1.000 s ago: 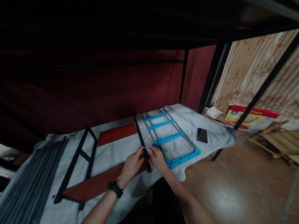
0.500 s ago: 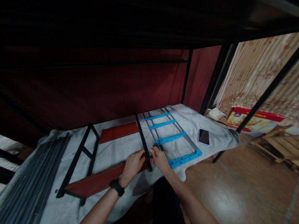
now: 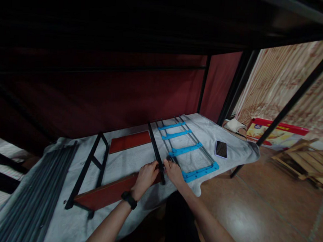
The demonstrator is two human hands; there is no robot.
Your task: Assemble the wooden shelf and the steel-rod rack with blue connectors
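Observation:
My left hand (image 3: 146, 176), a dark watch on its wrist, rests over the right end of the near red-brown board (image 3: 103, 194). Its bent fingers grip the near part of a black metal bar (image 3: 155, 145). On the bar's other side, the fingers of my right hand (image 3: 174, 173) are pinched together close against it; whatever lies between them is too small to make out. The board's left end meets a black metal frame (image 3: 86, 169) with a crosspiece. Farther back, a second red-brown board (image 3: 130, 141) lies flat between frame and bar.
Right of the bar lies a rack of grey rods with blue crosspieces (image 3: 187, 149), then a phone (image 3: 221, 149). Dark grey tubes (image 3: 38, 194) are bundled at left on the grey cloth (image 3: 196, 128). Black posts (image 3: 295, 95) and a low overhead deck surround the bed. A wooden folding piece (image 3: 305, 161) stands on the floor.
The view has shifted slightly, so everything appears a little farther right. Both hands stay at the same place on the bar, with only small finger movement.

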